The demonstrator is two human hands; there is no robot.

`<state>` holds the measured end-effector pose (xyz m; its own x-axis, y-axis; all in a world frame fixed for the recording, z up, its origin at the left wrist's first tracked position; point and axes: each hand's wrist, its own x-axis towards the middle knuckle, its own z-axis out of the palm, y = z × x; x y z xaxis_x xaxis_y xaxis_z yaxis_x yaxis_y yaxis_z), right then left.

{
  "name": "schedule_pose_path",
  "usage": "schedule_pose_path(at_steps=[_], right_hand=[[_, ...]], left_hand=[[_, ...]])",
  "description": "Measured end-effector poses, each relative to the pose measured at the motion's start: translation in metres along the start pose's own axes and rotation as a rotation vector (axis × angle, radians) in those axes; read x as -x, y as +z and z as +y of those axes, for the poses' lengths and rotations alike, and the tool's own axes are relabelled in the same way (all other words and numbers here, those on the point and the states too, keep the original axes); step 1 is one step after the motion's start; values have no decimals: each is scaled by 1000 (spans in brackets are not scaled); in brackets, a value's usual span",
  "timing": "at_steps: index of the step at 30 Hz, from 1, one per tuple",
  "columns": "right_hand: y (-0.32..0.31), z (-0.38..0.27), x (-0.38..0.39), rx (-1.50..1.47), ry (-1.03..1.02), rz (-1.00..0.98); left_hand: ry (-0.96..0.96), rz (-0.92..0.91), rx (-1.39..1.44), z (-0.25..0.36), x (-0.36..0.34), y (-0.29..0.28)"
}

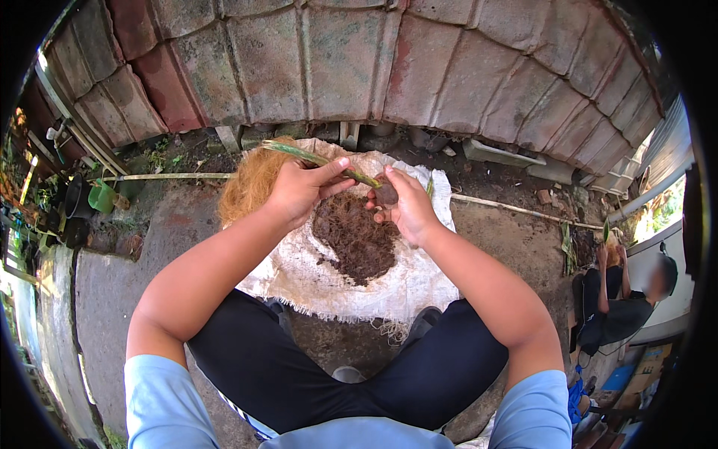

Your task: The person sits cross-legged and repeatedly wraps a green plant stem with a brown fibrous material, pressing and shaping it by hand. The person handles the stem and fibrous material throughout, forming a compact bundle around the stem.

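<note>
From where I stand, the person sits with knees apart over a white woven sack (pixel 292 273), both bare hands raised above it. The left hand (pixel 305 183) is narrow, thumb and fingers pinched round a long green-and-yellow leafy cutting (pixel 308 156), which slants down toward the right, its upper end poking out past the knuckles. The right hand (pixel 407 206) is curled loosely round a small brown lump (pixel 386 193) at the cutting's lower end; I can't tell whether the two are joined or merely touching.

Beneath them, a dark, crumbly heap (pixel 359 251) lies on the sack, with a tuft of tan fibre (pixel 250 179) beside it, on the left.

The lump looks the weak spot to me. If the right fingers squeeze hard, it might crumble onto the heap; if they slacken, it could slip away from the cutting. The cutting looks slender, so a tight pinch or opposing twists from the two hands could bruise or crease it. The fibre is close enough to the heap that a careless sweep of the left forearm might drag strands in. And the sack's frayed near edge lies close to the shoes (pixel 425 322): a shifting foot could tug it and spill the heap.
</note>
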<state>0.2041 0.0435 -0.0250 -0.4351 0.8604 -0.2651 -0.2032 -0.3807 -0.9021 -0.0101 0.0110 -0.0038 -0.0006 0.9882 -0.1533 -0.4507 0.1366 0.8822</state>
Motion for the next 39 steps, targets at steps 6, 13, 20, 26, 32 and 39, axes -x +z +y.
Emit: schedule_pose_path(at_steps=[6, 13, 20, 26, 32, 39], right_hand=[[-2, 1, -8, -11, 10, 185], [-3, 7, -20, 15, -76, 300], [-7, -4, -14, -124, 138, 200], [-5, -15, 3, 114, 40, -113], [5, -1, 8, 1185, -193, 112], [-2, 10, 3, 1235, -281, 220]], left_hand=[[-19, 9, 40, -7, 9, 17], [33, 16, 46, -12, 7, 23], [36, 69, 4, -9, 4, 18], [34, 111, -226, 18, -4, 5], [1, 78, -254, 5, -1, 16], [10, 49, -123, -6, 10, 37]])
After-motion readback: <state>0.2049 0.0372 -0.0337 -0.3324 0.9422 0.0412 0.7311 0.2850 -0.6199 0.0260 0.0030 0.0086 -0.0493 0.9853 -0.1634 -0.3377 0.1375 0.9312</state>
